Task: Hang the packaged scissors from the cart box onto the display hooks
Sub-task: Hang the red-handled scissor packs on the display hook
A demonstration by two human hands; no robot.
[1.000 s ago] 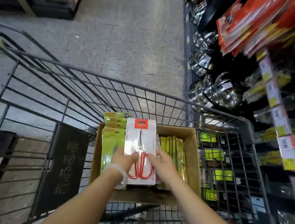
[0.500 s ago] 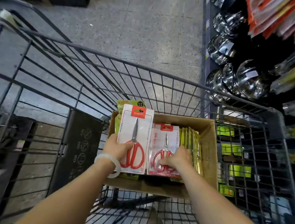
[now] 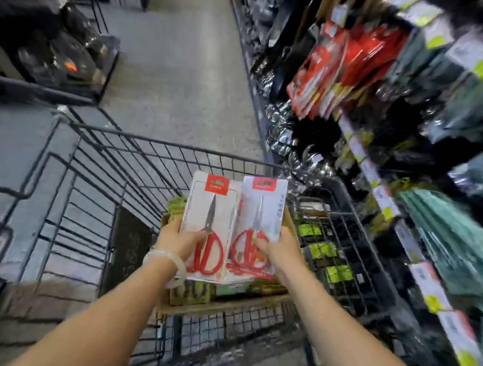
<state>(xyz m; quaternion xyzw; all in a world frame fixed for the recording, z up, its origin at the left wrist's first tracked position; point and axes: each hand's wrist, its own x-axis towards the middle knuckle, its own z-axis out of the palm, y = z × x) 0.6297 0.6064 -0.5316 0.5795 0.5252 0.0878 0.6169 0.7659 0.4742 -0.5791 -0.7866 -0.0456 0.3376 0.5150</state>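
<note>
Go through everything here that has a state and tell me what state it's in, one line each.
Left hand: grips the left scissors pack, held upright above the box.
Right hand: grips the right scissors pack, upright, edge overlapping the left pack.
Cardboard box: open, in the cart, green packs inside.
Display shelves: blurred, hooks not discernible.

A grey speckled floor (image 3: 174, 70) runs down a shop aisle. Shelving (image 3: 380, 170) on the right carries red packets (image 3: 330, 68), shiny steel pots (image 3: 282, 128) and white-and-yellow price tags (image 3: 383, 199), all blurred. On the left stands a dark low rack (image 3: 70, 62) of goods. The light is dim and even.
</note>
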